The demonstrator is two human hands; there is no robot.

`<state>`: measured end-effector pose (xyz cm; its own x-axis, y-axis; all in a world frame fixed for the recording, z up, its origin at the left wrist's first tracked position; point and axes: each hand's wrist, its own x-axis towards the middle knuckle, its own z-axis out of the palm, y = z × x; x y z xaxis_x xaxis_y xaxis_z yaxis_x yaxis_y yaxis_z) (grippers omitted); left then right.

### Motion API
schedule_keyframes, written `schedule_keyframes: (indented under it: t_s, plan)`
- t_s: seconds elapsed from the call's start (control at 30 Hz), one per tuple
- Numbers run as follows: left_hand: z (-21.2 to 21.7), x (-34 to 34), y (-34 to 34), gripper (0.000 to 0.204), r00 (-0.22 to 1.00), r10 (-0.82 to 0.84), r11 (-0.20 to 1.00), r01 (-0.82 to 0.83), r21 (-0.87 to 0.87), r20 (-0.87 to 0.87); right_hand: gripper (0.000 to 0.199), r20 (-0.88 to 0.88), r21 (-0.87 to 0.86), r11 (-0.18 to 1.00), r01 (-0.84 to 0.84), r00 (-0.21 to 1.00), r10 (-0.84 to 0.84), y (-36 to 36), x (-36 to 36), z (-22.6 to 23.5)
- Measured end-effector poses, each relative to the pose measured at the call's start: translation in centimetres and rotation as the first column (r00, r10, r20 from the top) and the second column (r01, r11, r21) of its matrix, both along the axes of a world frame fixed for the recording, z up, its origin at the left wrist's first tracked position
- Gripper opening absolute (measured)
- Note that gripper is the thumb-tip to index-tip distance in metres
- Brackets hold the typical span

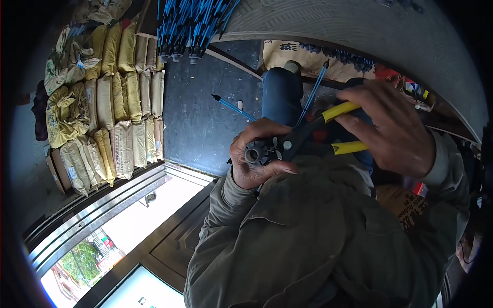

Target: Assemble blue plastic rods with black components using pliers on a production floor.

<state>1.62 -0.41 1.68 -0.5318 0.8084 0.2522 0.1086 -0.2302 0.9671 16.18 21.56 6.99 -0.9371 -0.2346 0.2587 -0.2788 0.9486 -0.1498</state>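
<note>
The dark floor point(205, 118) spreads below the person, with stacked yellow and tan sacks point(110, 102) along one side and a bundle of blue rods point(192, 25) lying at its upper edge. One loose blue rod point(232, 107) lies on the floor just beside the person's knee point(280, 92).

The right hand point(395, 131) is clenched around the yellow-handled pliers point(328, 131), its fingers wrapped over both handles. The pliers' dark head points toward the left hand point(259, 156), which grasps a small dark toothed part point(255, 153), gear-like with a round bore, pinched between thumb and fingertips. The part is held in the air above the lap, close to the chest, touching or nearly touching the pliers' head; the exact contact point cannot be told.

Hazards, as judged from this position:

- Pinch or cut. The left fingertips point(280, 167) sit just beside the pliers' head. A slip of the tool would drive it into them.
- Slip of the part. The part is small and held only by fingertips. A hard squeeze could twist it out of the grasp.
- Loss of the part. No table supports the work. A dropped part would fall to the dark floor, where it would be hard to find.
- Flying fragments. The work is held near the face; any piece that snaps off could fly upward.
</note>
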Motion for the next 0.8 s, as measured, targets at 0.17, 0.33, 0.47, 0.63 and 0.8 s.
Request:
schedule_keyframes:
  t_s: [0.17, 0.33, 0.47, 0.63, 0.8]
  plan:
    - [-0.4, 0.5, 0.0, 0.058, 0.995, 0.091, 0.996, -0.091, 0.019, 0.031, 0.025, -0.054, 0.068, 0.998, 0.016, 0.998, -0.012, 0.0, -0.3, 0.4]
    - [-0.3, 0.2, -0.3, 0.056, 0.993, 0.117, 0.993, -0.117, -0.017, -0.033, 0.028, -0.075, -0.041, 0.999, 0.027, 0.997, -0.03, -0.7, -0.8, -2.6]
    - [-0.1, 0.2, 0.0, 0.054, 0.982, 0.16, 0.986, -0.163, -0.026, -0.1, 0.031, -0.111, -0.134, 0.99, 0.031, 0.993, -0.046, -1.2, -1.4, -4.2]
    - [0.3, 0.0, 0.1, 0.05, 0.977, 0.188, 0.98, -0.193, -0.037, -0.104, 0.032, -0.121, -0.189, 0.982, 0.032, 0.991, -0.056, -1.5, -1.8, -5.5]
    - [0.4, -0.1, -0.1, 0.047, 0.984, 0.171, 0.985, -0.172, -0.012, -0.055, 0.032, -0.103, -0.1, 0.995, 0.021, 0.994, -0.032, -1.1, -1.9, -4.1]
